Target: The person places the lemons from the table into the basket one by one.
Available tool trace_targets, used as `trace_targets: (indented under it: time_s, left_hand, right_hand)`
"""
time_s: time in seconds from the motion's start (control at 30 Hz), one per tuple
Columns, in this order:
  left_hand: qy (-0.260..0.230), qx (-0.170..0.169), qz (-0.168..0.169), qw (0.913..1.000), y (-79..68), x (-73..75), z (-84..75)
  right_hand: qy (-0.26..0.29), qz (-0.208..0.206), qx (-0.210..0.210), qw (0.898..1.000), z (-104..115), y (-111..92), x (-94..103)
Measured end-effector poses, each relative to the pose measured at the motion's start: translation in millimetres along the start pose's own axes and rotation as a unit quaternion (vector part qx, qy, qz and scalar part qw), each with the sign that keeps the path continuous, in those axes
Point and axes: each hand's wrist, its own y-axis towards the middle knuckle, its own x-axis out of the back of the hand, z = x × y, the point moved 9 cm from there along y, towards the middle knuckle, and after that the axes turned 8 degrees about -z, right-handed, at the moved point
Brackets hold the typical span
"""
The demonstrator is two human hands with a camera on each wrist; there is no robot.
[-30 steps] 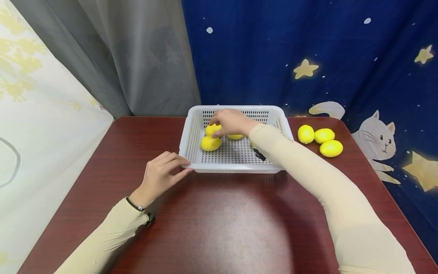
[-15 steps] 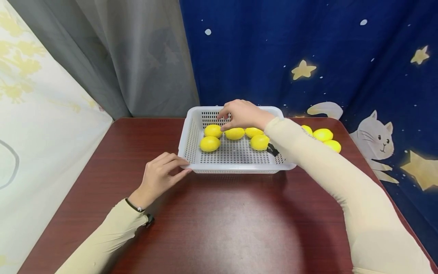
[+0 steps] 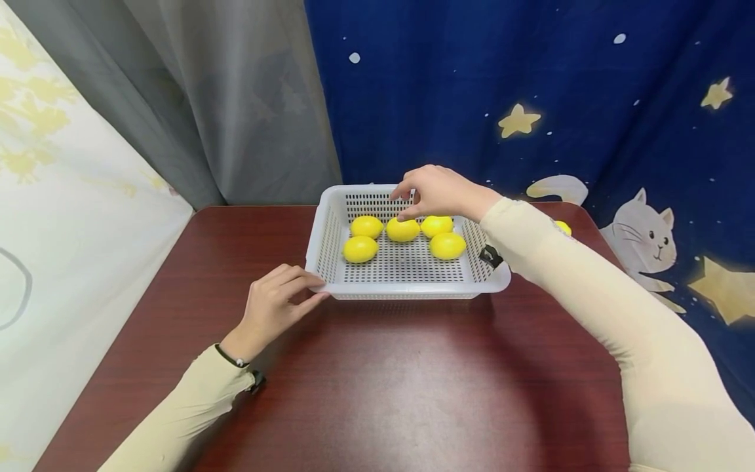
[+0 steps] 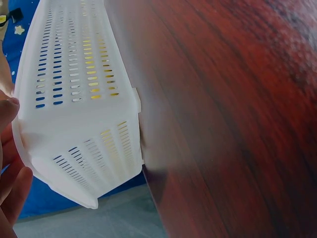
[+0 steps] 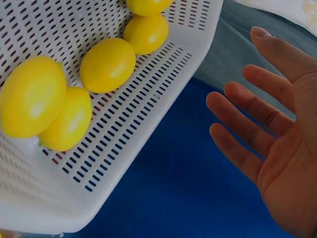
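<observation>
A white perforated plastic basket point(image 3: 389, 288) stands at the back of the table with several yellow lemons point(image 3: 447, 246) inside. My left hand point(image 3: 274, 305) holds the basket's front left corner by the rim, thumb below and fingers above. The left wrist view shows the thumb and fingers point(image 4: 17, 193) at that corner. My right hand point(image 3: 445, 191) hovers over the basket's back rim, holding nothing. In the right wrist view its fingers point(image 5: 247, 121) are spread and relaxed, apart from the lemons point(image 5: 106, 64) and the basket wall.
Part of a lemon point(image 3: 563, 227) shows behind the right sleeve point(image 3: 590, 308) at the table's back right; that sleeve hides the area around it. A dark red wooden table point(image 3: 389, 380) lies under everything. Blue and grey curtains point(image 3: 413, 85) hang close behind the basket.
My right hand has let go of a lemon at the basket's back left, then risen and moved right. Its sleeve now covers most of the lemons outside. The left hand stays put.
</observation>
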Motion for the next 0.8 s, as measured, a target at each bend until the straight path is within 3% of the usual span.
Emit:
trace_targets:
  time_s: [0.3, 0.8]
  left_hand:
    - [0.005, 0.0, 0.002, 1.0, -1.2, -0.4, -0.3]
    - [0.002, 0.007, 0.0, 1.0, -1.5, 2.4, -4.3]
  right_hand:
    - [0.011, -0.022, -0.009, 1.0, -14, -18, 8.5]
    - [0.007, -0.066, -0.057, 0.996, -59, -63, 37.7]
